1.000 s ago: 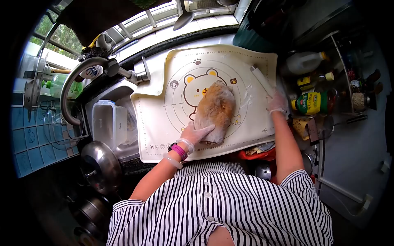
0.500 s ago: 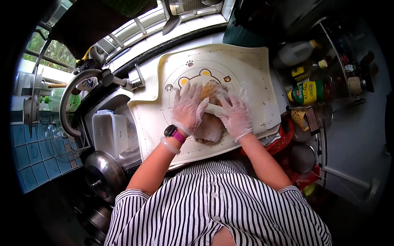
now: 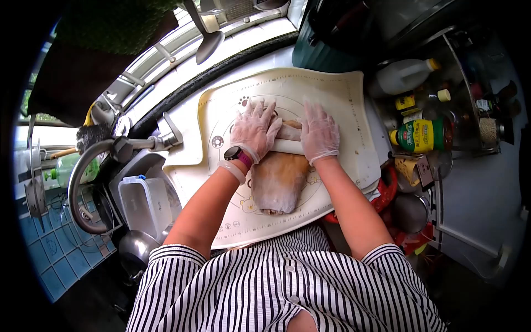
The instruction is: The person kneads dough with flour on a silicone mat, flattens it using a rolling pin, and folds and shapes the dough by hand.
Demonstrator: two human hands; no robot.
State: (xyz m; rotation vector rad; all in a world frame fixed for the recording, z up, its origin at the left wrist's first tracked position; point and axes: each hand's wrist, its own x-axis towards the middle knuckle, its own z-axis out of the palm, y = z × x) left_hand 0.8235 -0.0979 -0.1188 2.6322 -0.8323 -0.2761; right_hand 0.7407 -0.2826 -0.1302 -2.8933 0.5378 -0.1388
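A pale rolling pin (image 3: 287, 146) lies crosswise over a flat, tan and whitish doughy slab (image 3: 280, 180), which looks wrapped in clear film. My left hand (image 3: 255, 128), in a clear plastic glove, rests flat at the pin's left end with its fingers stretched forward. At the right end my right hand (image 3: 319, 131), gloved likewise, lies flat with its fingers extended. Beneath them is a cream baking mat (image 3: 343, 105) printed with a bear and measuring marks. The slab's far part shows beyond the pin, between the hands; my palms hide the pin's ends.
Left of the mat stand a curved faucet (image 3: 83, 182) and a sink holding a clear plastic tub (image 3: 145, 202). Several bottles, including a green and yellow labelled bottle (image 3: 420, 135), crowd the right side. A dark green bin (image 3: 326, 50) stands behind, and a ladle (image 3: 209, 47) hangs above.
Both hands have flattened and stretched forward along the pin. More of the slab's near part now shows, broader and tan. The view has shifted, so the mat sits lower and further left.
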